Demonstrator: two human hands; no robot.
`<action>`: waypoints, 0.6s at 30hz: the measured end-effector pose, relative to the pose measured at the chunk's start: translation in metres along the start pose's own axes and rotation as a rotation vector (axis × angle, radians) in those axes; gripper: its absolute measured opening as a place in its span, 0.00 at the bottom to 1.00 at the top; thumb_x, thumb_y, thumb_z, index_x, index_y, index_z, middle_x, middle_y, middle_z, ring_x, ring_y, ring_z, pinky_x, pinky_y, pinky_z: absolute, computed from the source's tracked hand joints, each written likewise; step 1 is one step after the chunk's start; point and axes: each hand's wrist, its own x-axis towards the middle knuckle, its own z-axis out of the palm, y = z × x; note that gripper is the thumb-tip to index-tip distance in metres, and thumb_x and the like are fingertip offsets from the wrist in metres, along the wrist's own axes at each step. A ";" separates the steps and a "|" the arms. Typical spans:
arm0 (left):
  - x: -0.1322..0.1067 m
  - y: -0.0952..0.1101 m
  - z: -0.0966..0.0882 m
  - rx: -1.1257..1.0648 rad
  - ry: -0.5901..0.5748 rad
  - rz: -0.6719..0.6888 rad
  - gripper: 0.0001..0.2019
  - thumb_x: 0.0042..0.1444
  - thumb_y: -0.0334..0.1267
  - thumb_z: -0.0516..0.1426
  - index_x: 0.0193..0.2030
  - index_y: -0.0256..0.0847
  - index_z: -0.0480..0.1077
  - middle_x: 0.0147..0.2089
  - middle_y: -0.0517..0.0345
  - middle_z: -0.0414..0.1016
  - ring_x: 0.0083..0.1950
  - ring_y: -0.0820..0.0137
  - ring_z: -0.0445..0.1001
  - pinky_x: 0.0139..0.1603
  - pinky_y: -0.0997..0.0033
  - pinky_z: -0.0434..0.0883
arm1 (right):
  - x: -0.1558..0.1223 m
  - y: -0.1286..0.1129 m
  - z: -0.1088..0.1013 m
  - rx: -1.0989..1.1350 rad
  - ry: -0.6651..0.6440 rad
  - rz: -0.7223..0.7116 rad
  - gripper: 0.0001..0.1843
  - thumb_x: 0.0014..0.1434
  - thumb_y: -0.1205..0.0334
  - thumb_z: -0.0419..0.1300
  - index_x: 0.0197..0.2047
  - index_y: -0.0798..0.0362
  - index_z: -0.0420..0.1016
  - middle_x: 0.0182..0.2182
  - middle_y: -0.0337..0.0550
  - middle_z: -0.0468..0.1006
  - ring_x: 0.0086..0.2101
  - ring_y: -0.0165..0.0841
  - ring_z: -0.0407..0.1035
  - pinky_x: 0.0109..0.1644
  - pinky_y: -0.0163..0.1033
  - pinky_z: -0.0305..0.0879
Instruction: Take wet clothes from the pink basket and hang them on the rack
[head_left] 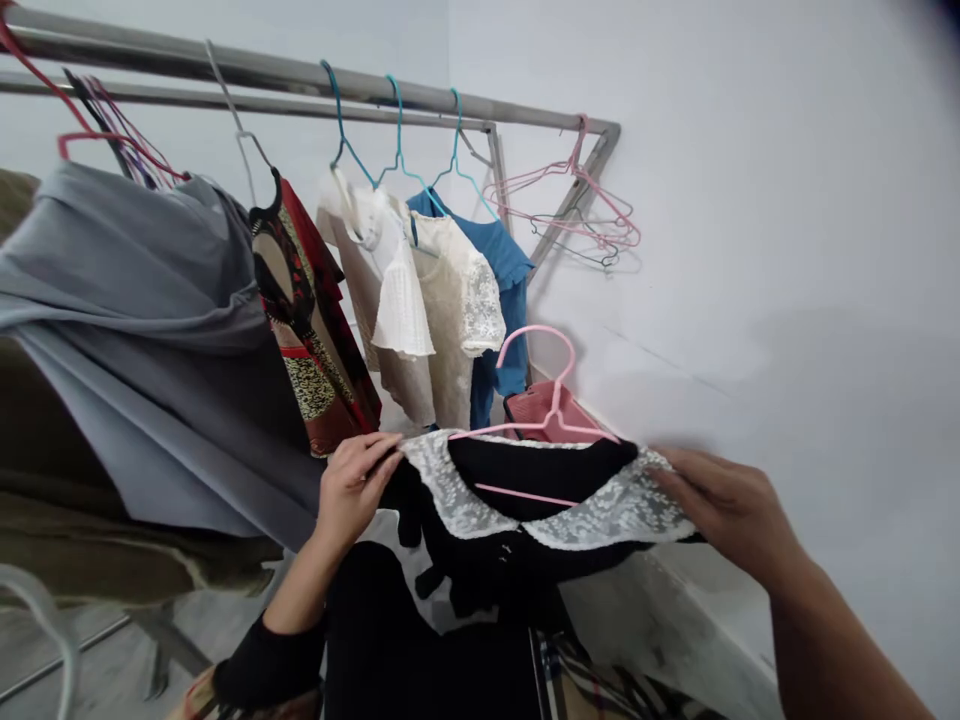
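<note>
A black blouse [517, 520] with a white lace collar [607, 515] is held up in front of me. A pink plastic hanger [553, 400] sits inside its neck, with the hook rising above the collar. My left hand [354, 488] grips the collar's left end and the black cloth under it. My right hand [724, 500] holds the collar's right end. The lower part of the blouse hangs down between my arms, and its hem is hidden.
A steel clothes rack [300, 85] stands against a white wall [780, 240]. On it hang a grey garment [142, 340], a red patterned dress [307, 320], a cream lace blouse [442, 310] and a blue top [502, 300]. Spare hangers [577, 210] hang at its right end.
</note>
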 end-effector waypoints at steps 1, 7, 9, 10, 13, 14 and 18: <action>-0.003 -0.003 0.001 0.010 0.045 -0.046 0.11 0.58 0.37 0.60 0.47 0.41 0.78 0.42 0.52 0.80 0.43 0.68 0.76 0.48 0.68 0.71 | 0.001 0.006 -0.005 -0.057 0.025 0.061 0.15 0.63 0.52 0.55 0.45 0.47 0.80 0.40 0.42 0.83 0.37 0.37 0.79 0.42 0.38 0.74; -0.036 -0.014 0.006 -0.106 0.049 -0.363 0.18 0.58 0.44 0.58 0.51 0.39 0.75 0.36 0.57 0.79 0.35 0.72 0.75 0.41 0.73 0.73 | 0.039 0.035 -0.035 -0.482 -0.006 0.587 0.19 0.60 0.45 0.54 0.49 0.37 0.79 0.48 0.41 0.81 0.49 0.49 0.74 0.48 0.50 0.70; -0.050 -0.016 0.010 -0.142 0.001 -0.437 0.20 0.57 0.48 0.58 0.51 0.38 0.75 0.35 0.56 0.79 0.34 0.71 0.76 0.39 0.74 0.74 | 0.067 0.037 -0.040 -0.573 -0.020 0.678 0.22 0.62 0.45 0.51 0.54 0.39 0.76 0.50 0.45 0.79 0.51 0.48 0.72 0.48 0.48 0.66; -0.057 -0.016 0.013 -0.159 -0.031 -0.469 0.21 0.56 0.49 0.58 0.51 0.38 0.75 0.34 0.56 0.79 0.34 0.70 0.76 0.39 0.74 0.74 | 0.083 0.037 -0.040 -0.605 -0.009 0.697 0.23 0.63 0.46 0.49 0.55 0.41 0.75 0.50 0.48 0.79 0.51 0.48 0.72 0.47 0.46 0.64; -0.077 -0.014 0.021 -0.198 -0.115 -0.555 0.24 0.55 0.53 0.58 0.51 0.39 0.76 0.35 0.55 0.80 0.35 0.69 0.78 0.40 0.72 0.75 | 0.137 0.033 -0.036 -0.651 0.068 0.661 0.24 0.65 0.47 0.46 0.55 0.44 0.75 0.47 0.54 0.79 0.47 0.46 0.72 0.43 0.43 0.58; -0.083 -0.013 0.024 -0.210 -0.139 -0.582 0.24 0.54 0.54 0.58 0.51 0.39 0.76 0.36 0.54 0.81 0.35 0.68 0.78 0.40 0.72 0.76 | 0.157 0.031 -0.033 -0.650 0.106 0.626 0.23 0.65 0.48 0.46 0.54 0.45 0.75 0.46 0.54 0.80 0.46 0.45 0.71 0.42 0.43 0.57; -0.100 -0.011 0.030 -0.263 -0.225 -0.670 0.24 0.53 0.57 0.57 0.49 0.43 0.78 0.40 0.52 0.82 0.39 0.65 0.80 0.38 0.72 0.77 | 0.244 0.023 -0.019 -0.607 0.259 0.502 0.21 0.66 0.52 0.46 0.49 0.50 0.77 0.44 0.55 0.79 0.43 0.43 0.69 0.41 0.42 0.55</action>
